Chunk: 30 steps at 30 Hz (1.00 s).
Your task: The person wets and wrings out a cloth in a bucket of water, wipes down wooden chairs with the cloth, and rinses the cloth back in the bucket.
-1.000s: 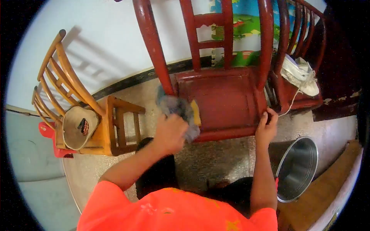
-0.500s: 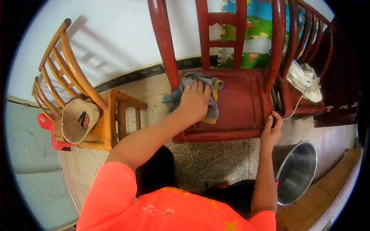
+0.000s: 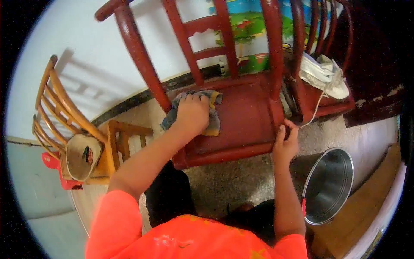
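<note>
My left hand (image 3: 194,114) presses a crumpled grey cloth (image 3: 212,123) with yellowish edging onto the left part of a dark red wooden chair's seat (image 3: 250,112). Its fingers are bent into the fabric, and their tips are partly hidden by folds. At the seat's right front corner, my right hand (image 3: 286,142) has its thumb and fingers curled against the edge, gripping the chair. The chair's slatted back (image 3: 207,26) rises behind the seat, towards the wall.
Left stands a yellow wooden chair (image 3: 113,138) bearing a beige hat-like item (image 3: 82,159). A second red chair (image 3: 297,93) at right carries a white shoe-like bundle (image 3: 323,77) with a trailing string. Below it is a metal bucket (image 3: 328,185).
The view has shifted, so the chairs appear farther left and tilted. My left hand remains on the cloth at the seat's left side; my right hand stays at the front corner.
</note>
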Tool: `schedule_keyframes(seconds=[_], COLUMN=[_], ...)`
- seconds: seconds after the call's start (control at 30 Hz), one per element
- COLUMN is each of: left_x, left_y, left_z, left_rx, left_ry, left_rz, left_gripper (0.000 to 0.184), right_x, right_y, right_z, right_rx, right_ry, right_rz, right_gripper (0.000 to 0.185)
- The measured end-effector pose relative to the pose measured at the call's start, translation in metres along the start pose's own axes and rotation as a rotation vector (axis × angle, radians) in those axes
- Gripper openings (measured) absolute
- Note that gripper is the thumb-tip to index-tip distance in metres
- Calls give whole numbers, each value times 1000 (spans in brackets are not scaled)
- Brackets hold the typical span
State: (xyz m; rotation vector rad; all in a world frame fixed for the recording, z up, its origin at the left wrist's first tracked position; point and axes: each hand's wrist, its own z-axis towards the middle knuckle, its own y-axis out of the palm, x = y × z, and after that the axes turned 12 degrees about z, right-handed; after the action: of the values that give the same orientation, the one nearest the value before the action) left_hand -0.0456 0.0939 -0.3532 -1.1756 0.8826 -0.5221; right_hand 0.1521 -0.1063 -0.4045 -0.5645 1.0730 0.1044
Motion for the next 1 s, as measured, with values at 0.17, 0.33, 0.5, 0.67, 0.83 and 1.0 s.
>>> schedule_keyframes(seconds=[0.17,0.33,0.5,0.67,0.83,1.0], left_x=[69,102,57,18,28,55], left_y=[5,6,12,10,-14,-23], left_z=[36,76,73,30,-27,-45], left_rx=[214,263,148,93,-221,-141], left_ry=[105,50,210,114,126,241], left_rz=[-235,-347,-181,-104,-194,-475], left_gripper=[27,30,29,31,37,40], right_x=[0,2,3,7,5,4], right_y=[1,0,1,4,1,1], right_z=[0,1,2,3,3,4], right_rx=[19,11,11,20,8,32], right_ry=[-10,-32,-44,-40,-26,24], right_rz=[-16,16,9,-19,-9,51], right_gripper=[23,21,22,24,23,23])
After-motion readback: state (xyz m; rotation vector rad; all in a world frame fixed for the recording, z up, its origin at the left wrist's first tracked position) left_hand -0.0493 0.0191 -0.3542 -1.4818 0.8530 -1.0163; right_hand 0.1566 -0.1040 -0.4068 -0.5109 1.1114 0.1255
